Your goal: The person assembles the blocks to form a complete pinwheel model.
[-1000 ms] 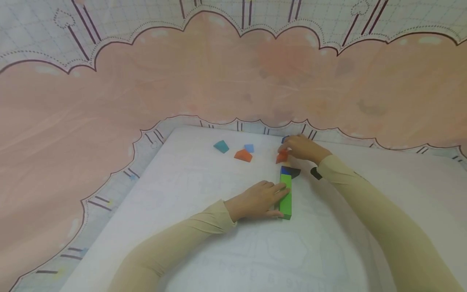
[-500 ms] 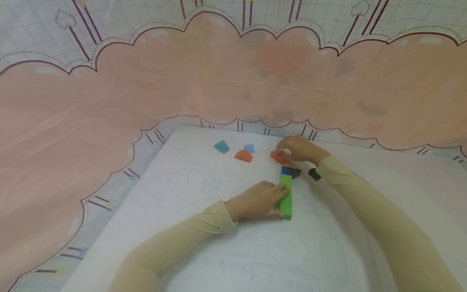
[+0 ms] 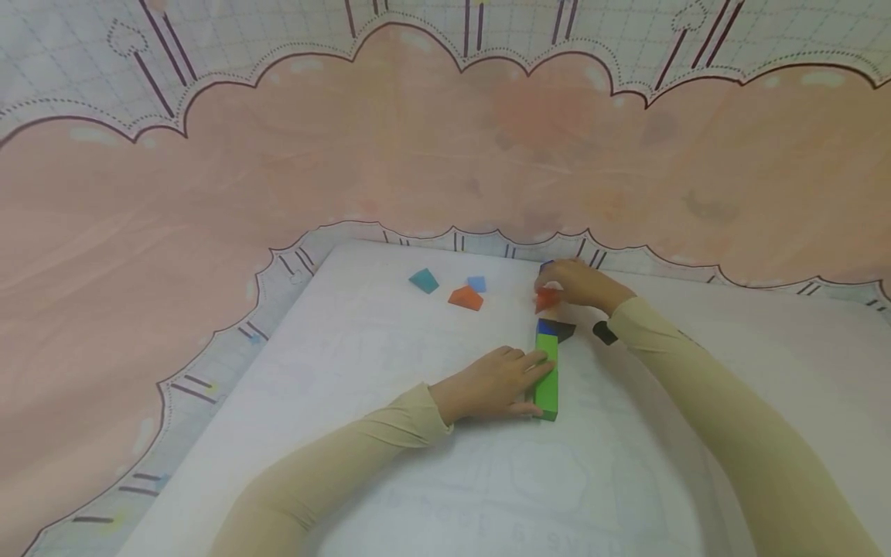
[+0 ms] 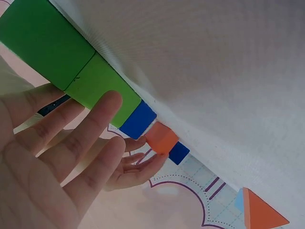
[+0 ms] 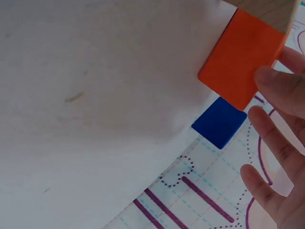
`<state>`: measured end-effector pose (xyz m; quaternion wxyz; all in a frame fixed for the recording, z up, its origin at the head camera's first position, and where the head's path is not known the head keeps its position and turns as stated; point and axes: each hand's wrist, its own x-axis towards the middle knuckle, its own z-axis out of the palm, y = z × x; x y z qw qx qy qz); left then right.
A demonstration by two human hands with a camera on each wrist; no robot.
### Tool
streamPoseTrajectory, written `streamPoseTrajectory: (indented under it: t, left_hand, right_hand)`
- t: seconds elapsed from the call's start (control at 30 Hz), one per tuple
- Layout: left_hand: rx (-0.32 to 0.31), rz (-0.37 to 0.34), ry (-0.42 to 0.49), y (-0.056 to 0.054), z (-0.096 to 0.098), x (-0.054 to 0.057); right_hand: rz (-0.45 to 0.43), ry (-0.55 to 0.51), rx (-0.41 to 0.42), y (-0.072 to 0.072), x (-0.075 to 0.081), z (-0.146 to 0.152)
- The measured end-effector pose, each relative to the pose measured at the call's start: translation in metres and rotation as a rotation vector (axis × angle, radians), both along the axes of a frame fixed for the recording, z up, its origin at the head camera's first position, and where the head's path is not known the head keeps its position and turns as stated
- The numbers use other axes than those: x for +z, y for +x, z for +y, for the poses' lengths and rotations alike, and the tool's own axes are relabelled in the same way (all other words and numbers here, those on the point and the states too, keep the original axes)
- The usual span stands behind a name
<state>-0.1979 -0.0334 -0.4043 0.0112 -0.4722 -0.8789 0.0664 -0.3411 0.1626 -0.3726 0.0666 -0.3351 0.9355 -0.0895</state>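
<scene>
Nearest on the white table (image 3: 418, 371), the left hand (image 3: 490, 381) is resting loose, extended fingers on a line of green blocks (image 3: 548, 391) that is running toward the far edge. At its far end a blue block (image 3: 547, 328) is adjoining, with a dark piece (image 3: 564, 332) lying to the right; another dark piece (image 3: 602, 333) is showing beside the right sleeve (image 3: 661, 340). Beyond, the right hand (image 3: 578, 280) is pinching an orange block (image 3: 548, 299) between thumb and finger; whether that block is touching the table is hard to tell. Toward the far left corner, an orange piece (image 3: 465, 299) is lying just before a light blue piece (image 3: 476, 284), and a teal piece (image 3: 423, 281) is lying nearer that corner. By the far edge, a dark blue block (image 5: 220, 122) is sitting near the patterned cloth (image 3: 445, 139).
</scene>
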Motion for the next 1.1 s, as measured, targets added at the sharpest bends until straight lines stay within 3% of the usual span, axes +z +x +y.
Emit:
streamPoseTrajectory:
  t: [0.4,1.1]
  left_hand:
    - [0.003,0.0,0.0,0.0008,-0.0003,0.0002]
    - [0.002,-0.009,0.013,-0.0006,-0.0002,-0.0023]
  right_hand:
    - [0.029,0.033,-0.091,-0.0038,-0.0035,0.0067]
    - [0.049,0.027,-0.091,-0.0029,-0.0021,0.0067]
